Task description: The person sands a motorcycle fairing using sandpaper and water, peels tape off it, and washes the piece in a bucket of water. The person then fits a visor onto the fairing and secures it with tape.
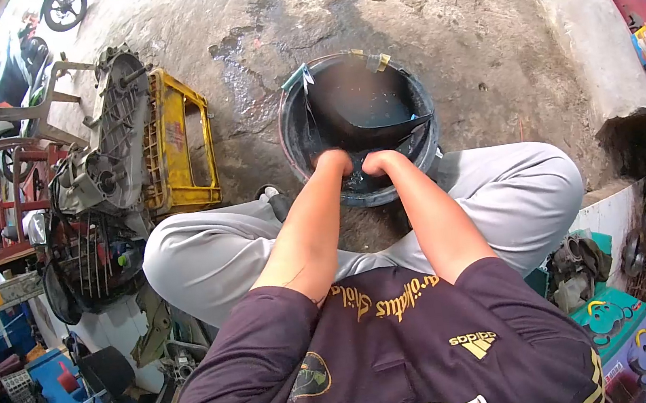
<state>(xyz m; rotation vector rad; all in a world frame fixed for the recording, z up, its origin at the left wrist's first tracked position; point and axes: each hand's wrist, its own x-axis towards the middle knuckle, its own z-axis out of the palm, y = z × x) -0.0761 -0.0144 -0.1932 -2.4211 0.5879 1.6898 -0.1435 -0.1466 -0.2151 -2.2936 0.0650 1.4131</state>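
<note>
Between my knees stands a round dark tub (289,142) with dark, wet contents. A large black sheet-like piece (363,102) rests inside it, its near edge running across the tub; I cannot make out what kind of piece it is. My left hand (336,160) reaches down into the near left part of the tub, by this piece. Close beside it, my right hand (377,163) dips in on the right. The fingers of both hands are hidden in the dark interior, so anything they hold does not show.
Left of the tub, a yellow plastic crate (178,139) stands beside a metal engine casing (115,139). A plastic chair (41,108) is further left. Wet concrete floor (255,55) lies beyond the tub. Lower right are metal parts (581,269) and a green package (611,314).
</note>
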